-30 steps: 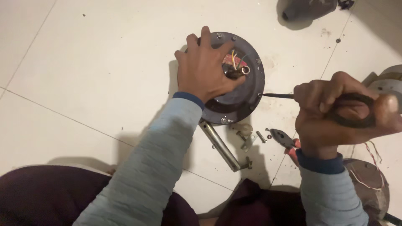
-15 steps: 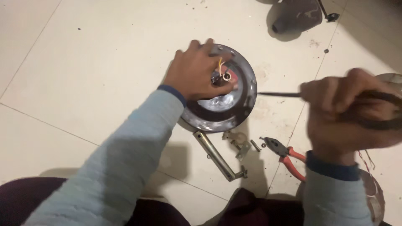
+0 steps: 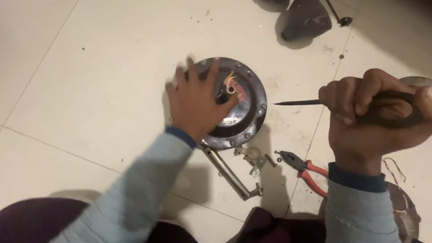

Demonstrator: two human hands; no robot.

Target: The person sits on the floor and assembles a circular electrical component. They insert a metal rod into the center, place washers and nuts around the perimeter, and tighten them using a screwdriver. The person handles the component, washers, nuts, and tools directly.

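Observation:
A dark round metal housing (image 3: 245,114) with screws along its rim lies on the white tiled floor. Coloured wires (image 3: 230,85) poke out near its centre. My left hand (image 3: 195,101) lies spread on top of the housing, covering its left half. My right hand (image 3: 369,119) is closed around the dark looped handle of a thin pointed tool (image 3: 299,102). The tool's tip points left and ends a short way from the housing's right rim, apart from it.
Red-handled pliers (image 3: 303,168) lie on the floor below the tool. A metal rod (image 3: 227,173) and small loose fittings (image 3: 252,157) sit under the housing. A dark cone-shaped part (image 3: 306,20) lies at the top. Another round part (image 3: 405,211) with wires is at the right edge.
The view has shifted, so the housing sits lower in frame. The tool tip, earlier at the housing's right edge, now stands clear of it. My left hand stays on the housing.

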